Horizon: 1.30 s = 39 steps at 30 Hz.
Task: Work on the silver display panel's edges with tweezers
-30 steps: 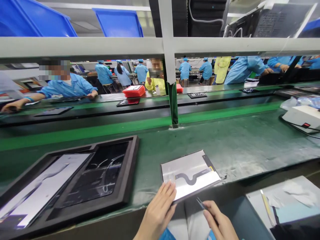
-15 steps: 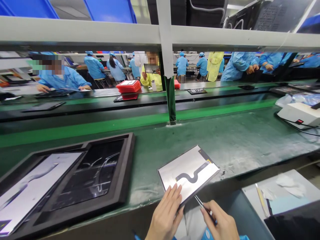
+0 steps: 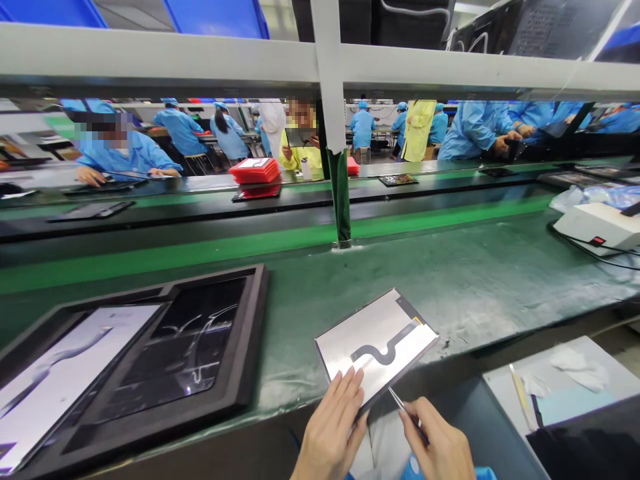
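Observation:
A flat silver panel (image 3: 340,340) with a dark wavy flex strip (image 3: 383,353) lies tilted at the front edge of the green table. My left hand (image 3: 333,420) grips its near corner, fingers flat on top and thumb at the edge below. My right hand (image 3: 437,440) pinches metal tweezers (image 3: 397,400), whose tips are beside the panel's near edge. To the left, a black foam tray (image 3: 257,320) holds a similar silver panel (image 3: 75,360) and a dark glossy one (image 3: 185,340).
A white post (image 3: 329,73) and shelf beam cross the view. Red trays (image 3: 255,172) are stacked beyond. A white device (image 3: 587,230) with cables sits at the right. Below right is a grey surface (image 3: 505,387) with wipes. People in blue and yellow work across the line.
My left hand and the panel have hardly moved. The tweezers have shifted slightly, and their tips look closer together. The view has tilted a little.

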Tool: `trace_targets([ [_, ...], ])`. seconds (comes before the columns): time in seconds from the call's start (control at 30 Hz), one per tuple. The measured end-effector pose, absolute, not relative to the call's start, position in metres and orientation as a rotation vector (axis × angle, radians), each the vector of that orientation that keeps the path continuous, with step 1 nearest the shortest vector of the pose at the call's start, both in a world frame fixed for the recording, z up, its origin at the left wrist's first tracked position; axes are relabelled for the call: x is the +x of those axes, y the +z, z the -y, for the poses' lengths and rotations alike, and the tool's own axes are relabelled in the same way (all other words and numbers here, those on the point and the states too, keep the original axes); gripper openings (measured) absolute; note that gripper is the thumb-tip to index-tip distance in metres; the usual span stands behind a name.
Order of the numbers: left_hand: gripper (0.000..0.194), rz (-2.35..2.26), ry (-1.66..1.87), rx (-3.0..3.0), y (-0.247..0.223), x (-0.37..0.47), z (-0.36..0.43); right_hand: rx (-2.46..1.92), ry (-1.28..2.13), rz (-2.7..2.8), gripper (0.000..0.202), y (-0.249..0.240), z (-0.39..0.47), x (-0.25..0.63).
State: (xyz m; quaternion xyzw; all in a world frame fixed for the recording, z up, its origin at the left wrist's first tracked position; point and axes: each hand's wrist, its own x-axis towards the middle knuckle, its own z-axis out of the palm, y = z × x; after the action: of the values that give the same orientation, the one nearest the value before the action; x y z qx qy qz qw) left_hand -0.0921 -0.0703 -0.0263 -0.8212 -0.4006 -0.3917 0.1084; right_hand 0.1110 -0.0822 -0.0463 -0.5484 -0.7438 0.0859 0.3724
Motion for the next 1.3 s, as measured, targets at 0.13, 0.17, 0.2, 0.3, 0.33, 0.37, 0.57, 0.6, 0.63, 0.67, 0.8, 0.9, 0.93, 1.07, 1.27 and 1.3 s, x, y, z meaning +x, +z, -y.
trace_targets([
  [0.13, 0.022, 1.187, -1.14, -2.423, -0.028, -0.092, 0.07, -1.441, 0.225, 1.855, 0.037, -0.048, 0.084, 0.106],
  [0.17, 0.023, 1.189, -1.137, -2.427, -0.029, -0.092, 0.07, -1.451, 0.24, 1.84, 0.037, -0.049, 0.085, 0.106],
  [0.2, 0.023, 1.191, -1.138, -2.429, -0.029, -0.092, 0.071, -1.459, 0.263, 1.822, 0.038, -0.049, 0.085, 0.105],
  [0.3, 0.024, 1.196, -1.143, -2.429, -0.03, -0.092, 0.071, -1.48, 0.401, 1.735, 0.038, -0.05, 0.086, 0.103],
  [0.33, 0.025, 1.198, -1.145, -2.427, -0.03, -0.092, 0.071, -1.484, 0.481, 1.689, 0.038, -0.05, 0.086, 0.103],
  [0.37, 0.025, 1.199, -1.148, -2.424, -0.03, -0.092, 0.071, -1.49, 0.589, 1.63, 0.039, -0.049, 0.085, 0.103],
  [0.57, 0.024, 1.188, -1.167, -2.433, -0.029, -0.092, 0.07, -1.389, 1.604, 1.087, 0.055, -0.041, 0.074, 0.107],
  [0.6, 0.024, 1.189, -1.168, -2.437, -0.029, -0.092, 0.07, -1.343, 1.707, 1.011, 0.056, -0.04, 0.073, 0.108],
  [0.63, 0.024, 1.189, -1.172, -2.439, -0.028, -0.092, 0.07, -1.304, 1.776, 0.945, 0.056, -0.039, 0.072, 0.108],
  [0.67, 0.023, 1.19, -1.177, -2.439, -0.028, -0.092, 0.07, -1.273, 1.82, 0.886, 0.055, -0.038, 0.071, 0.108],
  [0.8, 0.023, 1.196, -1.178, -2.434, -0.028, -0.092, 0.071, -1.196, 1.899, 0.699, 0.052, -0.034, 0.071, 0.106],
  [0.9, 0.023, 1.194, -1.172, -2.437, -0.028, -0.092, 0.071, -1.161, 1.966, 0.586, 0.053, -0.031, 0.07, 0.104],
  [0.93, 0.024, 1.193, -1.171, -2.438, -0.029, -0.093, 0.071, -1.152, 1.993, 0.549, 0.054, -0.03, 0.07, 0.103],
  [1.07, 0.024, 1.198, -1.16, -2.443, -0.029, -0.093, 0.07, -1.113, 2.092, 0.382, 0.057, -0.031, 0.068, 0.102],
  [1.27, 0.025, 1.204, -1.168, -2.443, -0.03, -0.092, 0.07, -1.014, 2.188, 0.246, 0.049, -0.037, 0.069, 0.101],
  [1.3, 0.025, 1.208, -1.171, -2.442, -0.031, -0.092, 0.07, -1.003, 2.187, 0.236, 0.048, -0.038, 0.069, 0.1],
])
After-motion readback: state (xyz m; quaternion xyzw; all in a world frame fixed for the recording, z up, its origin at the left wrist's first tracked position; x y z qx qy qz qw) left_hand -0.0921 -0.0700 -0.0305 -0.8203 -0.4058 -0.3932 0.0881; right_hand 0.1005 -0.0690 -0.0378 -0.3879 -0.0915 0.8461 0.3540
